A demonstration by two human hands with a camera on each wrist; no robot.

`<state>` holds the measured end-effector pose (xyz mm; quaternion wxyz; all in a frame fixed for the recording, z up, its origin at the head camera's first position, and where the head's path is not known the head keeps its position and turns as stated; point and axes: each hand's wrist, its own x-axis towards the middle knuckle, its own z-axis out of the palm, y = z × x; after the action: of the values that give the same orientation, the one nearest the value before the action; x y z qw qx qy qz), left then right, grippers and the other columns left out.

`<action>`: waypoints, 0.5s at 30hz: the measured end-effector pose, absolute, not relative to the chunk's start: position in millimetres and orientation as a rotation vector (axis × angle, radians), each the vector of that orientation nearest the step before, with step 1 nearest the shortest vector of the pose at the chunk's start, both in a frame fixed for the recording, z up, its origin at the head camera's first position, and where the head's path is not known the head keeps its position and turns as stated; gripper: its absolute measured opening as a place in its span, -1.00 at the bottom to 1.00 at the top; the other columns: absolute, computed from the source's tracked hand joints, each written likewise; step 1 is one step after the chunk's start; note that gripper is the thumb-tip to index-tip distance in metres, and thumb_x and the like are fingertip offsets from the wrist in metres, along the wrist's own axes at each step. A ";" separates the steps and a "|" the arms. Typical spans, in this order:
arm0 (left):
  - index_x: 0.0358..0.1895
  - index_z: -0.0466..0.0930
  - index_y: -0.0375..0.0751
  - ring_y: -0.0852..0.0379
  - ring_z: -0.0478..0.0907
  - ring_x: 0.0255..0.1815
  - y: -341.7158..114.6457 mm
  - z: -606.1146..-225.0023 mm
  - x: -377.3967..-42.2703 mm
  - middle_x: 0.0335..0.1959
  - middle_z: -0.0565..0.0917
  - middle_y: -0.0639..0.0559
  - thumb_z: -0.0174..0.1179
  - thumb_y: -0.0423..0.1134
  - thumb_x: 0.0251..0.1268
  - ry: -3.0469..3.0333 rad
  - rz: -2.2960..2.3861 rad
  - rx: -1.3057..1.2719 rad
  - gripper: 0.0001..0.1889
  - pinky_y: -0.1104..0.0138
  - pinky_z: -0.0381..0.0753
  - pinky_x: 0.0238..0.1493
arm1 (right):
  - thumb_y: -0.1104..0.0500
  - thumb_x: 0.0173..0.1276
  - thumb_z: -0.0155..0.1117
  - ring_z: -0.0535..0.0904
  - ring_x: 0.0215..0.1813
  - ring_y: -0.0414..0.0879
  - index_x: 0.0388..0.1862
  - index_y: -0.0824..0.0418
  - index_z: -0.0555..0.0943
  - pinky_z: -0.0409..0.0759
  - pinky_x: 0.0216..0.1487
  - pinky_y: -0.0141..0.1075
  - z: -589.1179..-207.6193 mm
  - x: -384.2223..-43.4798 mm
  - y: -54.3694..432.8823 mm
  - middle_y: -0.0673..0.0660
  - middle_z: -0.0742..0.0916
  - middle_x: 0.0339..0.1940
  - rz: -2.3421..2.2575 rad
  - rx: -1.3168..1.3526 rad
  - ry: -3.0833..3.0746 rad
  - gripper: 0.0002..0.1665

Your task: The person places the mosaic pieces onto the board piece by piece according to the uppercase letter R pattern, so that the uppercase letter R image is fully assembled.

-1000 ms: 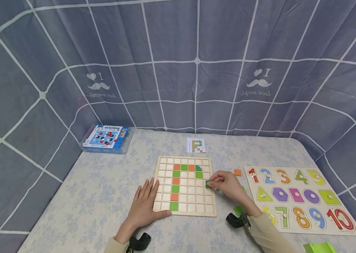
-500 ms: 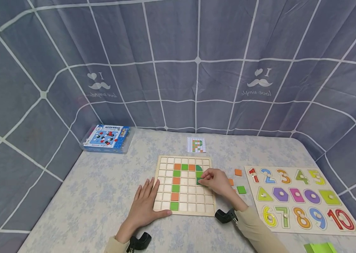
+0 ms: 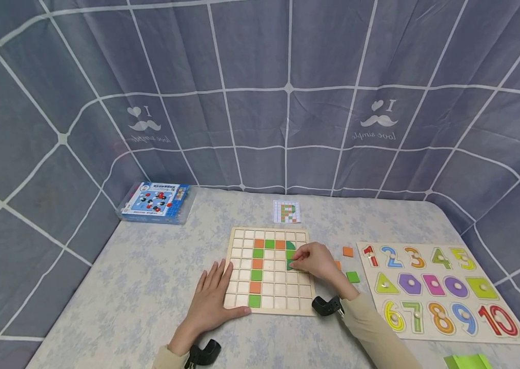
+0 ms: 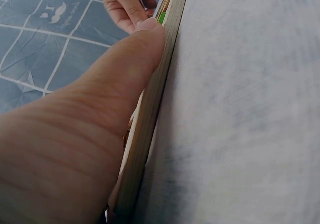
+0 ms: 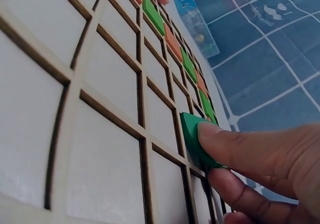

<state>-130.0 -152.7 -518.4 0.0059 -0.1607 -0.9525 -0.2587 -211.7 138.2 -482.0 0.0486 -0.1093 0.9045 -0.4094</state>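
A square wooden grid board (image 3: 275, 307) lies on the table, its cells partly filled with orange and green tiles. My left hand (image 3: 211, 297) rests at its left front corner, fingers spread and straight, the thumb along the front edge. Between thumb and fingertips, my right hand (image 3: 316, 262) pinches a dark green tile (image 5: 192, 136) at a cell right below a light green tile (image 3: 290, 253). Part of that dark green tile is hidden by the fingers. Above the light green tile sits a dark green quarter-round tile (image 3: 290, 245).
Behind the board lies a small pattern card (image 3: 286, 211). A loose orange tile (image 3: 347, 251) and a green tile (image 3: 353, 277) lie to the right, beside a number and shape puzzle board (image 3: 426, 302). A boxed set (image 3: 154, 202) stands back left, a light green object (image 3: 467, 362) front right.
My right hand has moved left from the board's right edge onto the grid with the dark green tile, and barely moves in the last half second. The left hand stays put.
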 end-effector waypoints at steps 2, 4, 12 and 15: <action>0.49 0.02 -0.29 -0.18 -0.21 0.49 -152.5 -518.9 -130.1 0.49 0.00 -0.26 0.21 0.45 -0.09 -2.979 -0.809 -0.504 0.18 -0.07 -0.26 0.39 | 0.19 0.05 0.52 0.41 -0.62 -0.16 -0.56 0.08 0.71 0.34 -0.59 -0.33 -481.6 -212.1 138.2 -0.07 0.58 -0.70 -1.227 -0.331 2.766 -0.88; 0.49 0.02 -0.29 -0.18 -0.20 0.49 -152.5 -519.2 -130.4 0.48 0.01 -0.26 0.21 0.45 -0.09 -2.970 -0.804 -0.509 0.18 -0.07 -0.26 0.39 | 0.19 0.06 0.52 0.41 -0.63 -0.16 -0.59 0.08 0.70 0.34 -0.59 -0.33 -480.9 -212.3 137.8 -0.08 0.58 -0.71 -1.209 -0.325 2.776 -0.86; 0.49 0.01 -0.28 -0.19 -0.19 0.49 -153.3 -519.5 -131.1 0.48 0.00 -0.26 0.19 0.47 -0.09 -2.968 -0.791 -0.522 0.19 -0.07 -0.24 0.39 | 0.12 0.03 0.55 0.42 -0.60 -0.16 -0.65 0.04 0.64 0.34 -0.55 -0.31 -479.2 -211.4 137.0 -0.10 0.57 -0.71 -1.107 -0.271 2.823 -0.78; 0.49 0.01 -0.28 -0.19 -0.19 0.49 -153.7 -519.2 -131.1 0.48 0.00 -0.26 0.19 0.47 -0.09 -2.968 -0.793 -0.517 0.19 -0.08 -0.24 0.39 | 0.08 0.03 0.55 0.43 -0.58 -0.16 -0.64 0.02 0.63 0.35 -0.53 -0.30 -479.4 -211.9 137.1 -0.11 0.57 -0.68 -1.081 -0.260 2.824 -0.77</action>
<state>-131.1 -153.7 -519.2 0.0131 -0.1660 -0.9526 -0.2546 -211.9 137.1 -479.4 0.0532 -0.0855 0.9292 -0.3556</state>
